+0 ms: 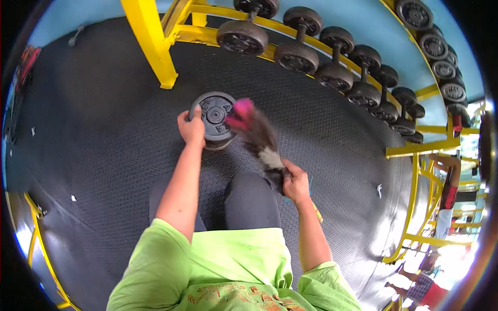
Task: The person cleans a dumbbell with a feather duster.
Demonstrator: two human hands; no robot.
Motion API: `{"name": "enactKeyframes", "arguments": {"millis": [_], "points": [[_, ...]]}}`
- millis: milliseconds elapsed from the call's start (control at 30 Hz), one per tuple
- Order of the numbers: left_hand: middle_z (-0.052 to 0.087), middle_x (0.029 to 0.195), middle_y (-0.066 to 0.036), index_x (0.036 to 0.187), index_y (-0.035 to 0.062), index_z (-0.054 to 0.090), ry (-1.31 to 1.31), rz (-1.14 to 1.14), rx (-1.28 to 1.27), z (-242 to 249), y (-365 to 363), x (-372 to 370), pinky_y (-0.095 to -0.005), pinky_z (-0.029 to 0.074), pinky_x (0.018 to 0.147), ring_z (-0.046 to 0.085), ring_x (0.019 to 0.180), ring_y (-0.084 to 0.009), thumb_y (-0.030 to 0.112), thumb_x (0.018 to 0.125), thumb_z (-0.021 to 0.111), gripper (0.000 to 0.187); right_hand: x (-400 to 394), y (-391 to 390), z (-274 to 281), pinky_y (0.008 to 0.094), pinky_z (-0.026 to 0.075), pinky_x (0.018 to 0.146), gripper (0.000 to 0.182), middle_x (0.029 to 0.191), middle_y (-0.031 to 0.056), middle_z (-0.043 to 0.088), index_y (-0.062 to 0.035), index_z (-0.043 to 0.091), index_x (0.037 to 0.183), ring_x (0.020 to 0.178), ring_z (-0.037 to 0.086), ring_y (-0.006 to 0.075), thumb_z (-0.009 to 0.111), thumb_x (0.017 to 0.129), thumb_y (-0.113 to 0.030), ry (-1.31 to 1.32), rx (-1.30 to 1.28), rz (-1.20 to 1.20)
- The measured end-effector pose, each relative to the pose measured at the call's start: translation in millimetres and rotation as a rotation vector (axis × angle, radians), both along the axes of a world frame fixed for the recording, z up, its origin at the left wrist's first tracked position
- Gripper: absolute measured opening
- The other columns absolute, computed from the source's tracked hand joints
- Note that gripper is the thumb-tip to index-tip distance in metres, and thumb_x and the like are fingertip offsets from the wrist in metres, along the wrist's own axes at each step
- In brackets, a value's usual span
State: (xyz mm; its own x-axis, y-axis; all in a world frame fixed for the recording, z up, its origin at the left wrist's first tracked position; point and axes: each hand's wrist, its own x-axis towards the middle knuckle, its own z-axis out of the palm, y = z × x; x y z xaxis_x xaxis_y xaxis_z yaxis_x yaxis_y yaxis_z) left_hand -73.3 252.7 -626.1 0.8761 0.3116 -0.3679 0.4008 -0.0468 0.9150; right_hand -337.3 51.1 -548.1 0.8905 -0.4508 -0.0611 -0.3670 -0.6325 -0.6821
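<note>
Gym floor mat [104, 129], yellow rack [155, 46] w/ dumbbells, left hand [192, 128] gripping dumbbell [215, 116], right hand [295, 182] clutching duster [257, 137]

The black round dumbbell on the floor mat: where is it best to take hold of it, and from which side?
The black round dumbbell stands on end, one disc facing up, bar hidden beneath. Probably best to grip the top disc's rim from above, on its left edge, where the left hand already holds it. The right hand holds a pink-tipped feather duster over the right side.
</note>
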Motion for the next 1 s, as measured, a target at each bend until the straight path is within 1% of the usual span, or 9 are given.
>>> {"name": "enactKeyframes", "arguments": {"millis": [167,300,367,400,567,667,900,933,1000], "points": [[0.043,0.141,-0.02,0.142,0.0028,0.029,0.252,0.441,-0.341,18,-69,-65,-0.0497,0.049,0.097,0.051,0.123,-0.0355,0.039,0.094,0.065,0.07,7,-12,2,0.0388,0.05,0.097,0.041,0.116,0.0204,0.068,-0.007,0.066,0.122,0.111,0.064,0.0361,0.052,0.084,0.001,0.035,0.042,-0.098],[0.033,0.153,-0.017,0.152,0.0136,0.021,0.517,0.351,-0.575,59,-69,-109,-0.0678,0.038,0.103,0.038,0.136,-0.041,0.045,0.095,0.061,0.076,-2,-17,-19,0.0331,0.049,0.097,0.028,0.115,0.0176,0.071,-0.0038,0.065,0.122,0.112,0.066,0.0283,0.055,0.097,-0.01,-0.033,0.082,-0.179],[0.026,0.158,-0.019,0.153,0.0139,0.024,0.579,-0.367,-0.66,59,-27,-99,-0.0659,0.023,0.112,0.028,0.142,-0.0462,0.05,0.091,0.064,0.082,-13,-16,-19,0.0341,0.049,0.097,0.03,0.114,0.018,0.071,-0.0058,0.066,0.123,0.111,0.067,0.0294,0.057,0.095,-0.011,-0.017,0.092,-0.155],[0.02,0.161,-0.02,0.154,0.0137,0.026,0.615,-0.319,-0.616,59,-20,-85,-0.0636,0.013,0.115,0.021,0.143,-0.0518,0.053,0.084,0.068,0.091,-23,-15,-16,0.0341,0.049,0.097,0.03,0.114,0.018,0.071,-0.0058,0.066,0.123,0.111,0.067,0.0294,0.057,0.095,-0.011,-0.029,0.101,-0.174],[0.025,0.157,-0.025,0.155,0.0153,0.026,0.411,-0.656,-0.201,113,-10,-36,-0.0615,0.025,0.112,0.03,0.139,-0.0505,0.05,0.079,0.073,0.095,-80,-20,24,0.0399,0.05,0.097,0.038,0.114,0.019,0.068,-0.0126,0.069,0.12,0.108,0.065,0.0363,0.054,0.086,-0.006,0.196,0.173,-0.133],[0.026,0.155,-0.026,0.157,0.0181,0.021,0.108,-0.952,0.628,102,-26,-21,-0.0456,0.032,0.115,0.031,0.142,-0.0451,0.046,0.082,0.072,0.095,-81,-36,10,0.0431,0.051,0.094,0.039,0.11,0.0177,0.07,-0.0158,0.071,0.116,0.104,0.065,0.0377,0.054,0.082,-0.009,0.206,0.032,-0.033],[0.028,0.156,-0.025,0.158,0.0144,0.017,0.036,-1.103,0.465,49,-25,8,-0.045,0.031,0.114,0.029,0.144,-0.0386,0.046,0.094,0.061,0.084,14,-18,37,0.0465,0.054,0.083,0.038,0.1,0.0134,0.072,-0.0197,0.073,0.111,0.095,0.068,0.0355,0.056,0.077,-0.015,0.324,-0.243,0.341],[0.026,0.159,-0.021,0.158,0.0147,0.019,0.112,-1.134,0.19,22,-18,29,-0.0486,0.028,0.115,0.025,0.147,-0.0369,0.052,0.095,0.056,0.082,30,-8,45,0.0468,0.055,0.081,0.037,0.098,0.0124,0.073,-0.0201,0.073,0.11,0.093,0.069,0.0345,0.056,0.077,-0.016,0.326,-0.292,0.385],[0.021,0.162,-0.017,0.158,0.0141,0.02,0.306,-1.088,-0.045,76,-3,25,-0.053,0.025,0.115,0.021,0.149,-0.0341,0.059,0.096,0.05,0.082,61,17,73,0.0464,0.055,0.079,0.035,0.096,0.0129,0.073,-0.0195,0.073,0.108,0.093,0.069,0.0344,0.056,0.078,-0.016,0.329,-0.324,0.425]]}}
